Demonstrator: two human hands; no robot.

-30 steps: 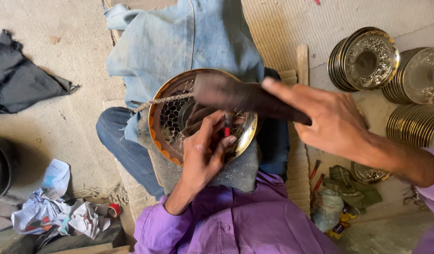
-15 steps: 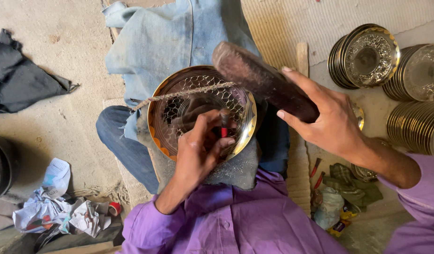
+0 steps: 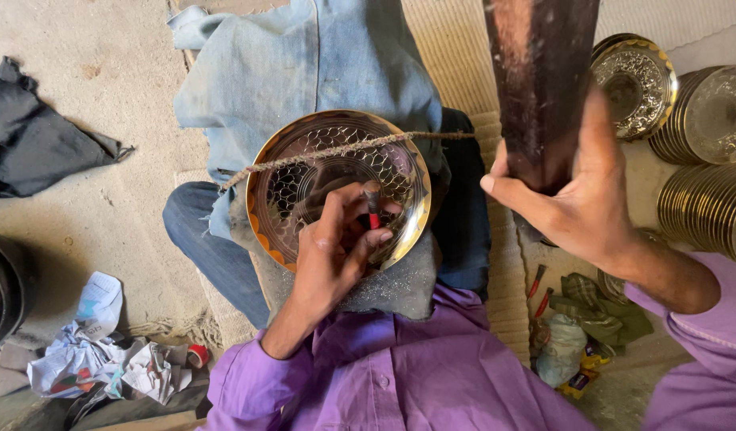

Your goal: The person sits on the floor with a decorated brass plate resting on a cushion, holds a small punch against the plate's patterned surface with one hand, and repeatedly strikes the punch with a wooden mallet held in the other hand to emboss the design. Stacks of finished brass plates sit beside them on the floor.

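1. While the person is sitting on the ground, the round brass plate (image 3: 304, 172) is lying flat on a grey cloth pad (image 3: 400, 283) over the lap, its engraved honeycomb face turned upward.
2. The left hand (image 3: 336, 243) is resting on the near right part of the plate, its fingers pinching a small chisel (image 3: 372, 206) with a red band, which is standing nearly upright with its tip on the metal.
3. The right hand (image 3: 579, 195) is clenching a dark wooden mallet (image 3: 539, 80), which is being held high and to the right of the plate, well apart from the chisel head.
4. A rough cord (image 3: 336, 152) is stretching across the plate's far half, just beyond the chisel.
5. Stacks of finished brass plates (image 3: 703, 160) are sitting to the right, and crumpled paper (image 3: 104, 359) is lying on the floor at the left.
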